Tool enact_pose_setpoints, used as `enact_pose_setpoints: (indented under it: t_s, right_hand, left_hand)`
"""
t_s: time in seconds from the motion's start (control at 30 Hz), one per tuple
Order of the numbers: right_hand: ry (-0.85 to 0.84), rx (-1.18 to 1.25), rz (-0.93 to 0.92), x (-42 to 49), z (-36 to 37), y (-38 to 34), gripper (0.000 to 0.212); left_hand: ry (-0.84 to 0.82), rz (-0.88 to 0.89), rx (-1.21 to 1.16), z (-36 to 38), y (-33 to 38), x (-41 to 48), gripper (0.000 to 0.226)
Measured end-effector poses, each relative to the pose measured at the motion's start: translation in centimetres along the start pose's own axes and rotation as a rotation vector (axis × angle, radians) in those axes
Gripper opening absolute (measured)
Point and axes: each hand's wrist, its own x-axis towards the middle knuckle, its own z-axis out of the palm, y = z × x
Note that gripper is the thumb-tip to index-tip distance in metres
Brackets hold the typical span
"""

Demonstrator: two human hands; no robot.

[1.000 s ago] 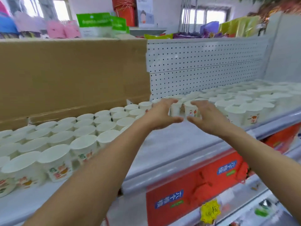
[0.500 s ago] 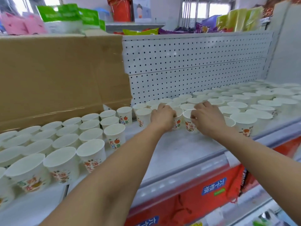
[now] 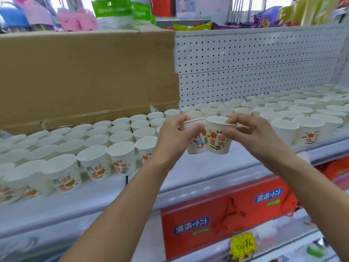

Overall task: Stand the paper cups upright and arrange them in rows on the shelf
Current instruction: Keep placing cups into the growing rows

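Two white paper cups with red and green print hang side by side above the shelf [image 3: 207,167]. My left hand [image 3: 171,135] pinches the rim of the left cup [image 3: 195,144]. At the rim of the right cup [image 3: 217,140] my right hand [image 3: 245,133] holds on with curled fingers. Both cups are upright and their sides touch. Many more upright cups stand in rows on the shelf, one block at the left [image 3: 94,140] and another at the right [image 3: 294,114].
A flattened cardboard box [image 3: 85,76] leans against the back at left, white pegboard [image 3: 255,59] at right. A bare strip of shelf lies below the held cups. Red packages [image 3: 217,214] and a yellow price tag [image 3: 242,244] sit on the lower shelf.
Both hands reached in to the cups at the back of the gap, took hold of one each, and have lifted them toward me off the shelf.
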Motion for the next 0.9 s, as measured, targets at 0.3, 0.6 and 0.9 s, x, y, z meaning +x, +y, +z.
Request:
enact_pose_setpoints:
  t_s: [0.3,0.6,0.9]
  right_hand:
    - [-0.144,-0.006,-0.106,-6.4,12.4,-6.2,0.019]
    - [-0.205,0.060,-0.143,-7.9,27.2,-9.7,0.061]
    - [-0.147,-0.127,-0.223,-8.2,36.1,-10.1,0.074]
  left_hand:
    - [0.060,-0.122,0.060,-14.7,-0.6,-12.1,0.029]
    - [0.311,-0.091,0.422,-31.0,-2.9,-17.4,0.037]
    - [0.121,-0.049,0.782,-36.7,-7.1,-16.9,0.054]
